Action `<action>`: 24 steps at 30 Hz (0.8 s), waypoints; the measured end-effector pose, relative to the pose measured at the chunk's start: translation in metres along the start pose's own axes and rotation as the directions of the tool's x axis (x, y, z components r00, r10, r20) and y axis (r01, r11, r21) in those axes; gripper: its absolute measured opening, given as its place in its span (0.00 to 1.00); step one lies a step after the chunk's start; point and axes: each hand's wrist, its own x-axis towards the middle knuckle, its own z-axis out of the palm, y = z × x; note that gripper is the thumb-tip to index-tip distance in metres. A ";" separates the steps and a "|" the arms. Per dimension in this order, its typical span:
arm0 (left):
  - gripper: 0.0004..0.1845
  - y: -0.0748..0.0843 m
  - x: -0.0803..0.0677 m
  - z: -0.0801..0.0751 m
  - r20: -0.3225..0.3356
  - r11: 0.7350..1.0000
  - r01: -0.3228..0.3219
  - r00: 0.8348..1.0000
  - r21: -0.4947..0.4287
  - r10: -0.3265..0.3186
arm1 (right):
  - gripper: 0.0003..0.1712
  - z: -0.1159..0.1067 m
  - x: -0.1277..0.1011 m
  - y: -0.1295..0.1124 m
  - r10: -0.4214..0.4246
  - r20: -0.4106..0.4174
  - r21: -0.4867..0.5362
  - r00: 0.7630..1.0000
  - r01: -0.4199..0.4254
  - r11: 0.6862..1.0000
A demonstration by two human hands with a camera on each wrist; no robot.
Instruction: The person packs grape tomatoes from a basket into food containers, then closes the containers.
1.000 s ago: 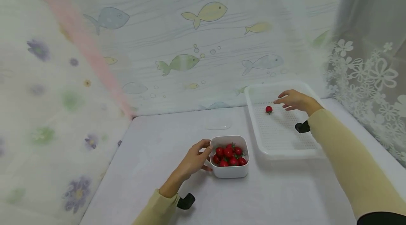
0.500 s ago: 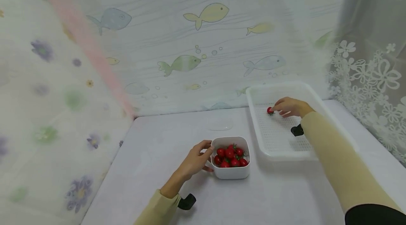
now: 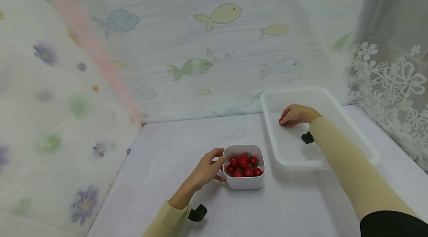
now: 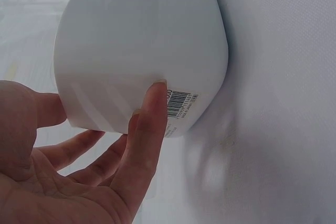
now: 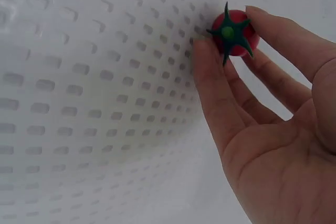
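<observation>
My right hand (image 3: pixel 295 114) is low inside a white perforated basket (image 3: pixel 275 148), pinching a red cherry tomato (image 5: pixel 242 35) between thumb and fingertips. Its green star-shaped calyx faces the right wrist camera; in the head view the fingers cover most of it. To the left, my left hand (image 3: pixel 205 168) holds the left side of a small white square container (image 3: pixel 245 182), thumb at the rim and fingers against the outer wall. A barcode label (image 4: pixel 179 103) shows beside one fingertip. Several cherry tomatoes (image 3: pixel 243 162) with green stems lie in the container.
A clear, flat lid-like piece (image 3: pixel 233 133) lies on the white-covered table (image 3: pixel 174 148) behind the container. A fish-print curtain (image 3: pixel 214 44) hangs along the back edge, and a grey floral lace curtain (image 3: pixel 394 77) at the right.
My right hand has come down and left to the tomato in the basket and now pinches it. The left hand stays at the container.
</observation>
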 end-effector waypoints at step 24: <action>0.22 0.001 -0.001 0.001 -0.014 1.000 0.009 1.000 0.021 -0.009 | 0.25 0.007 -0.038 -0.034 -0.116 0.129 0.273 0.985 0.077 0.959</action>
